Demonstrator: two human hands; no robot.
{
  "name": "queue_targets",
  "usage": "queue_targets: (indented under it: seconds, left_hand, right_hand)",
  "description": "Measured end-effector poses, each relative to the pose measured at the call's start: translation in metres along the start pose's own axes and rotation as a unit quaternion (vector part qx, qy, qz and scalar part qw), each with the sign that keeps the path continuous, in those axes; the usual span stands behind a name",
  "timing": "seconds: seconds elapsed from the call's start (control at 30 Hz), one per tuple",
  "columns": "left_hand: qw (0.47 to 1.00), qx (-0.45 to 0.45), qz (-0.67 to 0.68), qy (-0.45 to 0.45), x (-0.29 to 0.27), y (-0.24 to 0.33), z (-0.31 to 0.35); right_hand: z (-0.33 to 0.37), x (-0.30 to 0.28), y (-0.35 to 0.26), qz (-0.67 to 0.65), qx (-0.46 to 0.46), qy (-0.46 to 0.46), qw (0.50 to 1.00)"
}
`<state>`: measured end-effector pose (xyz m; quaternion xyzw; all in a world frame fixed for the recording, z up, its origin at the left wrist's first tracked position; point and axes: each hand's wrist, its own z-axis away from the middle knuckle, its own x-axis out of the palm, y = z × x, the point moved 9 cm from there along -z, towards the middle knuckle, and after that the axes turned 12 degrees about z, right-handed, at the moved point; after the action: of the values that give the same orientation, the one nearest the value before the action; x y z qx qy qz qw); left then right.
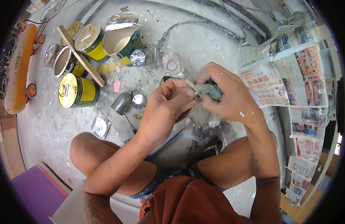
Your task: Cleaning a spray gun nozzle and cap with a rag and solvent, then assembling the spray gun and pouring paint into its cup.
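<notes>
Our left hand [157,112] and our right hand [230,93] are meeting near the middle of the view, above the floor [213,44]. Around them we are seeing many things: to the left, a closed yellow-and-green tin [78,90] is standing, and behind it a wooden stick [81,58] is lying across an open tin [66,61]. Nearer to the left hand, a grey metal cup [122,103] and a round shiny cup [139,100] are resting side by side. Beyond the hands, a pale round cup [173,67] is standing, and on the right sheets of newspaper [267,84] are hanging. Under our hands a round vessel [184,115] is showing only partly, because the hands are covering it.

Both forearms are rising from the lower edge and leaning inward, elbows bent, between our spread knees. Our left hand is pinching a small metal part [196,98] narrowly between thumb and fingers. Our right hand is keeping its fingers curled around a grey-green cloth [212,92], which is lying against this part, just between the two hands.
</notes>
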<state>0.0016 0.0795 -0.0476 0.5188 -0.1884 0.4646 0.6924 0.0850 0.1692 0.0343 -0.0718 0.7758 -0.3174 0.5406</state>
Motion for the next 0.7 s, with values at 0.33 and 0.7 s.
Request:
queue_targets:
  seconds: [0.33, 0.7]
  left_hand:
    - [0.982, 0.038, -0.185, -0.031, 0.007, 0.014, 0.001]
    - [0.994, 0.000, -0.096, -0.046, 0.007, 0.011, 0.000]
  right_hand:
    - [0.007, 0.008, 0.010, 0.004, 0.096, 0.002, 0.995]
    - [0.005, -0.006, -0.001, -0.002, -0.016, 0.047, 0.999]
